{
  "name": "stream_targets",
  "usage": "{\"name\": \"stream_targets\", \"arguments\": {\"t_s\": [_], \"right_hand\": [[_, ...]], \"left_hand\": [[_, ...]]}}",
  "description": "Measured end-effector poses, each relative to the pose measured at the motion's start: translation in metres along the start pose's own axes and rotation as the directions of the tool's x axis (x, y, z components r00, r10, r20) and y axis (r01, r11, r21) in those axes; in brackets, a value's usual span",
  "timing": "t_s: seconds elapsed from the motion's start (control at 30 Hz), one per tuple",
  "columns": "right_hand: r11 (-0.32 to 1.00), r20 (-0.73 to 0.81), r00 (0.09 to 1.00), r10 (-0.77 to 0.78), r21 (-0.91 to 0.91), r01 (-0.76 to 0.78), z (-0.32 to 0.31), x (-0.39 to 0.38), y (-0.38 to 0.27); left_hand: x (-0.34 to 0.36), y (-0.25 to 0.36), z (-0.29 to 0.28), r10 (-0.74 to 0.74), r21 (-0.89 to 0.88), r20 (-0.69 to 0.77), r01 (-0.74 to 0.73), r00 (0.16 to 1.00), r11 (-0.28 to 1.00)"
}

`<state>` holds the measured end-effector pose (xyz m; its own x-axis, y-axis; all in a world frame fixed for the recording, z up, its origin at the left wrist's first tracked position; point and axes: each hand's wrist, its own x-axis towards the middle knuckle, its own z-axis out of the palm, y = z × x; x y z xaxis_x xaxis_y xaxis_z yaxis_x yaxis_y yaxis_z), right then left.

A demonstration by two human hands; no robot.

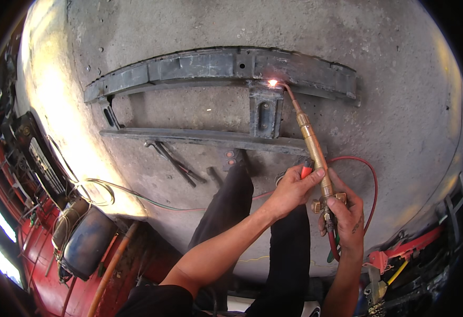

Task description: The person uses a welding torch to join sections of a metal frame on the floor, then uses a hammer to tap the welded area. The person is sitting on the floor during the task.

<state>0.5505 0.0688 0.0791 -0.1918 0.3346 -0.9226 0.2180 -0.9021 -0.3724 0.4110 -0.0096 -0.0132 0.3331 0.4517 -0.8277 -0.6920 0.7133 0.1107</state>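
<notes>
A brass gas torch (312, 142) slants up from my hands, its thin bent tip meeting a dark metal frame (200, 66). At the tip a bright glow (273, 83) lights the joint between the curved upper beam and a short upright bracket (265, 113). My right hand (346, 211) is closed around the torch's lower end, by the valve knobs (339, 197). My left hand (296, 189) is closed beside the barrel, its thumb lying against it. A red object with a dark end (307, 168) sticks out of that hand; its kind is partly hidden.
Pliers (173, 162) lie on the concrete floor (390, 105) below the frame. A red hose (371, 174) loops right of the torch; another hose (168, 207) crosses at left. A red tank (152, 259) with a dark motor (90, 243) stands lower left. Red metal equipment (405, 245) is lower right.
</notes>
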Motion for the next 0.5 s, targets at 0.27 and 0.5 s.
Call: {"name": "stream_targets", "arguments": {"t_s": [0.27,0.5], "right_hand": [[0.999,0.004,1.000,-0.009,0.031,0.009,-0.0021,0.0002,0.0060],[0.999,-0.004,1.000,-0.017,0.031,0.017,-0.0027,-0.0004,0.0095]], "left_hand": [[-0.0014,0.0028,0.0021,0.004,0.025,-0.007,-0.004,1.000,1.000],[-0.0010,0.0007,0.0017,-0.010,0.030,-0.016,0.010,1.000,0.999]]}}
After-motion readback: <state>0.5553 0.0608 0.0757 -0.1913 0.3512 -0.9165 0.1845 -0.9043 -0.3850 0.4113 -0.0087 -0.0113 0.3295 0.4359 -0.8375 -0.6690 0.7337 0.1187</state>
